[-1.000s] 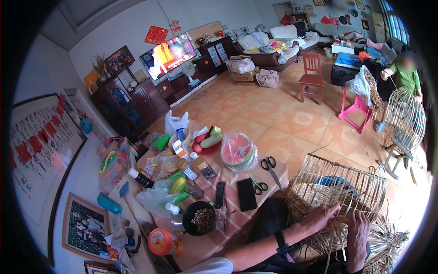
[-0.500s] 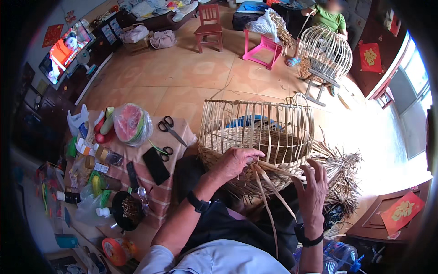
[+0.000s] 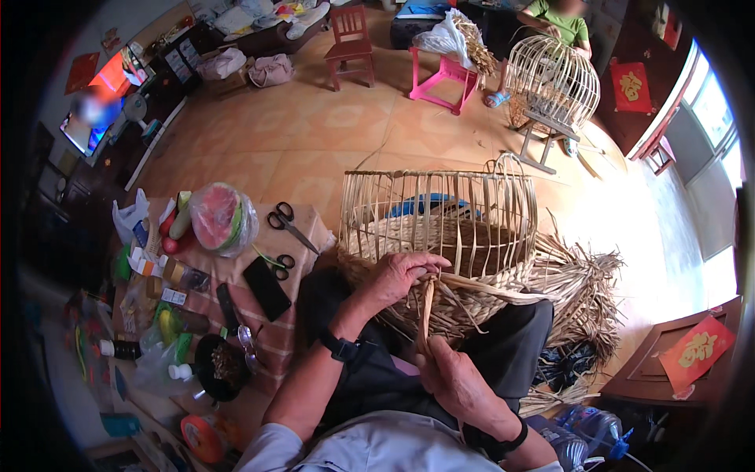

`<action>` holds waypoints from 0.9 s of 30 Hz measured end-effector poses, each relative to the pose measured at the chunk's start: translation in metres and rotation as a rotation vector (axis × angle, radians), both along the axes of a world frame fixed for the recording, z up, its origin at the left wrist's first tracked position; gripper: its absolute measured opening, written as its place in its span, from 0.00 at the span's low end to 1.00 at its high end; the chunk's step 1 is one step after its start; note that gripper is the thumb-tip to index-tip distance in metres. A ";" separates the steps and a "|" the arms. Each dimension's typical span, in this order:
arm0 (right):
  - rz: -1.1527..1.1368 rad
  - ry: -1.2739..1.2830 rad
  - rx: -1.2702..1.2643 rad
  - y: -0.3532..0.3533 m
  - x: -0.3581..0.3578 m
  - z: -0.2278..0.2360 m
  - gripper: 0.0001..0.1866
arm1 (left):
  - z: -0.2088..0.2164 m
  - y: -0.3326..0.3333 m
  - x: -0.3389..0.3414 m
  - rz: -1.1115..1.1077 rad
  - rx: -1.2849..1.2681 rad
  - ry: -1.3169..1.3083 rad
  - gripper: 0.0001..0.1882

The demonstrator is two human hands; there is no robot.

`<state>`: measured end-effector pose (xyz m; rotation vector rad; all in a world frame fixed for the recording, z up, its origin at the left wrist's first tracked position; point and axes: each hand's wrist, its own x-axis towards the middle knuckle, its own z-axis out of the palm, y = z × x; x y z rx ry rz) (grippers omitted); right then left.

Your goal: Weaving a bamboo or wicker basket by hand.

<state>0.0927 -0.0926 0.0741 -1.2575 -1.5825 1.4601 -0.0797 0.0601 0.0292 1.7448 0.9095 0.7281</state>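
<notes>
A half-woven basket (image 3: 377, 256) rests against my lap, its lower part plaited from dry straw and its upper ribs bare. At the near edge of the weave, the fingers of my left hand (image 3: 401, 277) are closed on the straw where strands emerge. One straw strand (image 3: 427, 311) runs from there down toward me, gripped lower down by my right hand (image 3: 462, 384). Another strand (image 3: 503, 294) stretches rightward along the basket wall, free of both hands. My left fingertips partly cover the spot where the strands meet.
Left of me, a cloth-covered table (image 3: 271, 358) carries scissors (image 3: 291, 228), a phone (image 3: 266, 289) and a wrapped watermelon (image 3: 220, 220). A straw heap (image 3: 586, 291) lies right of the basket. Across the room, a person (image 3: 562, 31) sits behind another ribbed basket (image 3: 554, 82).
My right hand has come down and left from beside the basket and closed on a strand, which is now drawn toward me. My left hand stays at the weave's edge.
</notes>
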 end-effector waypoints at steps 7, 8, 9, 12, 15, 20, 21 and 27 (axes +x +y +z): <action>-0.256 -0.845 0.460 0.035 0.041 -0.041 0.18 | 0.007 -0.003 0.002 0.033 0.253 0.160 0.13; -0.259 -0.872 0.462 0.038 0.041 -0.051 0.19 | 0.006 -0.005 -0.005 0.067 0.190 0.111 0.12; -0.227 -0.955 0.445 0.041 0.042 -0.059 0.11 | 0.002 -0.007 -0.005 0.096 0.079 0.093 0.11; -0.246 -0.886 0.592 0.035 0.052 -0.062 0.10 | -0.004 -0.008 0.010 0.094 0.249 0.055 0.09; -0.331 -0.687 0.497 0.025 0.061 -0.068 0.11 | -0.011 -0.007 0.019 0.031 0.271 0.097 0.12; -0.083 0.133 -0.372 0.010 0.070 -0.021 0.12 | -0.003 -0.028 0.004 -0.040 0.415 0.071 0.19; -0.051 0.290 -0.323 0.012 0.070 -0.018 0.11 | -0.007 -0.029 0.003 -0.032 0.416 0.075 0.19; -0.266 0.521 -0.439 0.046 0.045 0.032 0.12 | -0.013 -0.031 0.014 0.129 0.367 0.108 0.17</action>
